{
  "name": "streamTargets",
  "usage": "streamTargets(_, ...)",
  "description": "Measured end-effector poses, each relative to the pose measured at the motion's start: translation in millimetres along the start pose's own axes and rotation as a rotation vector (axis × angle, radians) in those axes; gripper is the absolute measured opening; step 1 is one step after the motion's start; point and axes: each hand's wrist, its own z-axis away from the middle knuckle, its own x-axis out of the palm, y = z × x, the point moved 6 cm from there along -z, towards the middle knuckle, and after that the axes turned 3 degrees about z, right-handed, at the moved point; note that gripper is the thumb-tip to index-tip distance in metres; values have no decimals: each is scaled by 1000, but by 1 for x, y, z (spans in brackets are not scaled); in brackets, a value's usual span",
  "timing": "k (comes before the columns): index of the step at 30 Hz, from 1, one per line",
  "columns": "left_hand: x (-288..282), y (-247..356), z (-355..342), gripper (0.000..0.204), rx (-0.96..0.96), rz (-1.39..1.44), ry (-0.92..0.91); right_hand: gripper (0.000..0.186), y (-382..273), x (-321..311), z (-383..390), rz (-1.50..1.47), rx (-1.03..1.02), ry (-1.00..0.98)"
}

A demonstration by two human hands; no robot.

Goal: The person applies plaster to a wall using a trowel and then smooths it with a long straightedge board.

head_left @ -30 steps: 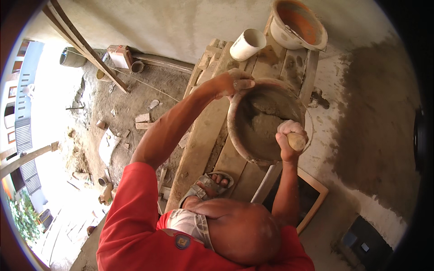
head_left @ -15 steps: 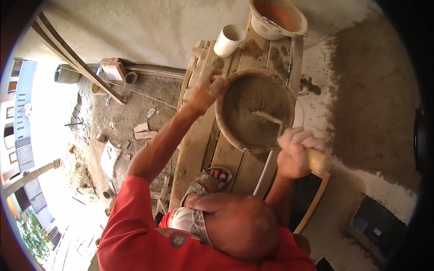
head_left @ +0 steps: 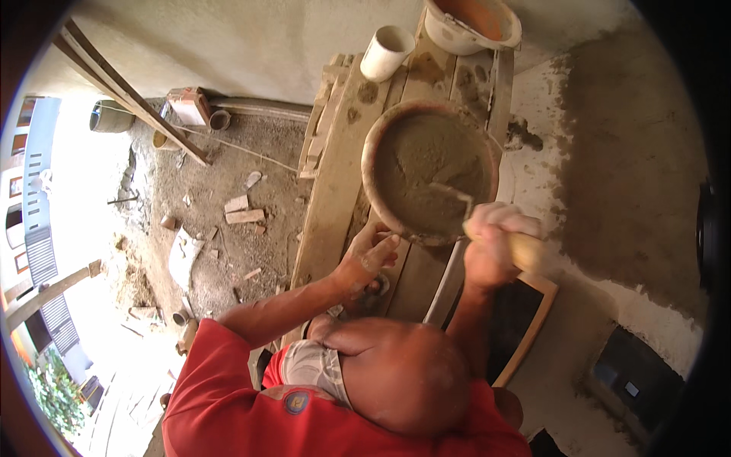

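Looks like we're stirring wet mortar (head_left: 430, 152), right hand (head_left: 493, 238) gripping the trowel (head_left: 527, 252), left hand (head_left: 367, 260) loosely open, so next probably calls for steadying the tub (head_left: 370, 174).

White cylinder (head_left: 381, 61), orange-lined bucket (head_left: 451, 36), leaning wooden planks (head_left: 141, 108), green plant (head_left: 53, 396)

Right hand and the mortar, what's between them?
The trowel: in the head view, its bent metal neck spans from the right hand to the mortar in the bowl.
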Motion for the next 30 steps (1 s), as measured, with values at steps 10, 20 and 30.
streamTargets(10, 20, -13, -13, 29, 201, 131, -58, 20, -5, -22, -12, 100, -109, 154)
streamTargets(20, 31, -5, -14, 29, 232, 161, 35, 11, 44, -28, -16, 558, -6, 182)
streamTargets(30, 54, -5, -12, 41, 291, 346, -44, 21, 39, -38, 20, 511, 181, 105)
